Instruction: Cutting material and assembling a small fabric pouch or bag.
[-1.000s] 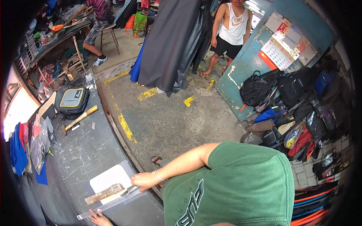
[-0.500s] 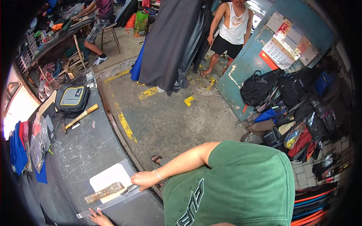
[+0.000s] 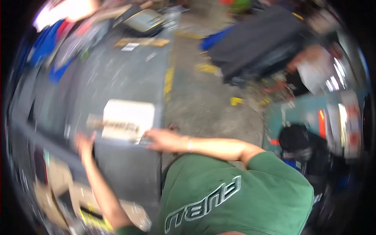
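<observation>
The picture is smeared by motion. On the dark sheet (image 3: 127,168) covering the bench lies a white rounded board (image 3: 131,109), with a rough wooden stick (image 3: 121,127) across its lower part. A clear straight ruler (image 3: 117,141) runs along the board's near edge. My left hand (image 3: 83,144) rests at the ruler's left end, thumb apart from the fingers. At its other end my right hand (image 3: 164,140) is closed round what looks like a cutter knife (image 3: 144,140), its tip by the board's corner. The blade's contact is too blurred to tell.
Farther up the bench lie a hammer (image 3: 143,42) and a black-and-grey bag (image 3: 143,20). Blue cloth (image 3: 46,43) hangs at the left. Cardboard pieces (image 3: 84,196) lie lower left. Beyond a draped dark sheet (image 3: 254,43), a person (image 3: 315,68) stands by a teal door (image 3: 293,111).
My view has swung round, so the bench and board appear higher and turned. More of my left arm shows. My right hand remains at the ruler's right end with the cutter knife.
</observation>
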`<action>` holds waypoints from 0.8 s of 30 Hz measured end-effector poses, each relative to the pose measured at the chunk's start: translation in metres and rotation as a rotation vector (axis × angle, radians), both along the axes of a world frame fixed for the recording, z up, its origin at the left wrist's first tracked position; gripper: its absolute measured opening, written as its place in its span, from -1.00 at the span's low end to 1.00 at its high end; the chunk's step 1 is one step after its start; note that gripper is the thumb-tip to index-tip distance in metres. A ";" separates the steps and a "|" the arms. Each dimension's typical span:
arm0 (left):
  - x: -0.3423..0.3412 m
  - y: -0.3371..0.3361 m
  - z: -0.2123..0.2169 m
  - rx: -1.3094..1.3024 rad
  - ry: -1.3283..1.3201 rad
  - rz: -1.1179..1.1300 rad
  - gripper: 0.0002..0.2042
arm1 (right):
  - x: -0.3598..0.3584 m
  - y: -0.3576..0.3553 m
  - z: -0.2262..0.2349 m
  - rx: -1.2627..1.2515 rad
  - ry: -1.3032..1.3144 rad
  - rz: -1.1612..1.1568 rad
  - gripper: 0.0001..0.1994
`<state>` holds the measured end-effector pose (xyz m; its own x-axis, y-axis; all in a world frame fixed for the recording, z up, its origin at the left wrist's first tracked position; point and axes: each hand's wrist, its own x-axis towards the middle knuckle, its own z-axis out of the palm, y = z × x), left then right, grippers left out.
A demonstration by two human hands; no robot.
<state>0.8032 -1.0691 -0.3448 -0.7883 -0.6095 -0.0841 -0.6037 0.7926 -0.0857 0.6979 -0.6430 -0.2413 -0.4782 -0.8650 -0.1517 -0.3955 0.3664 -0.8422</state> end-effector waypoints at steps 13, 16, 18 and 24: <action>-0.035 0.004 0.068 0.325 -0.113 0.197 -0.19 | 0.029 -0.167 -0.014 0.052 0.418 0.262 -0.47; -0.039 -0.002 0.060 0.384 -0.236 0.202 -0.10 | 0.034 -0.187 -0.021 0.052 0.458 0.271 -0.48; -0.043 -0.003 0.058 0.258 -0.216 0.264 -0.18 | 0.033 -0.199 -0.024 0.006 0.473 0.295 -0.50; -0.054 -0.006 0.074 0.369 -0.294 0.258 -0.11 | 0.029 -0.217 -0.032 0.148 0.499 0.275 -0.53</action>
<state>0.7495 -1.0750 -0.2707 -0.5278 -0.6689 -0.5235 -0.7755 0.6309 -0.0243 0.7268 -0.8604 -0.2729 -0.2841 -0.9541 -0.0945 -0.8278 0.2938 -0.4779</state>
